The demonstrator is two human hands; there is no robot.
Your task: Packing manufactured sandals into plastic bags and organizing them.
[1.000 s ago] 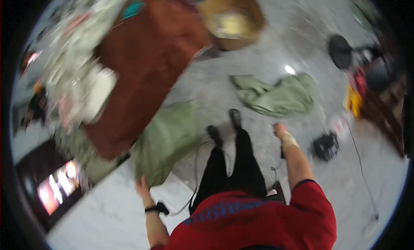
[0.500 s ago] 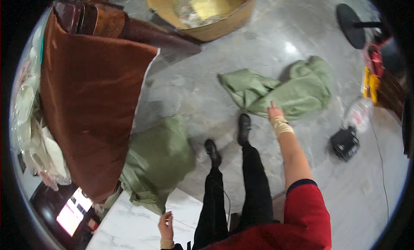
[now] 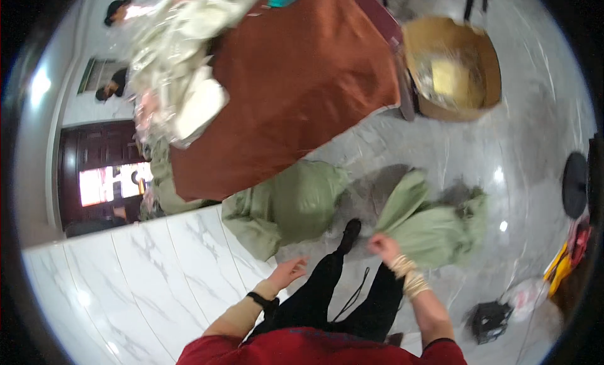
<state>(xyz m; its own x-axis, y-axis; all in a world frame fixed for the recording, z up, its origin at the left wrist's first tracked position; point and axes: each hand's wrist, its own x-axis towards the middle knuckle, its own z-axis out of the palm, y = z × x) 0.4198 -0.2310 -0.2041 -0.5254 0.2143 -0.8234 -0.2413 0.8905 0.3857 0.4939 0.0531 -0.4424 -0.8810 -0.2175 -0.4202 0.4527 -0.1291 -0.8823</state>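
My left hand [image 3: 290,272] is held out over the white marble-look floor, its fingers extended and apart, holding nothing visible. The large green sack [image 3: 296,201] lies beyond it, full and rounded, partly under the edge of the brown cloth. Over my right leg, my right hand [image 3: 384,247] has its fingers curled together. It overlaps the near left edge of a second green sack [image 3: 434,236], which lies slack and crumpled on the grey floor. Whether the fingers grip its fabric or are apart from it, I cannot tell. Beige wrappings cover both wrists.
A table draped in brown cloth [image 3: 302,82] fills the upper left, with plastic-wrapped white items [image 3: 182,69] piled on it. An open cardboard box [image 3: 454,110] stands beyond. At right are a black crate-like object [image 3: 491,322], a clear plastic bag [image 3: 525,297] and a round black base [image 3: 574,185].
My view has turned left, bringing the wall and a dark doorway into sight. My left hand has come up and forward. My right hand's fingers, one pointing before, are now curled.
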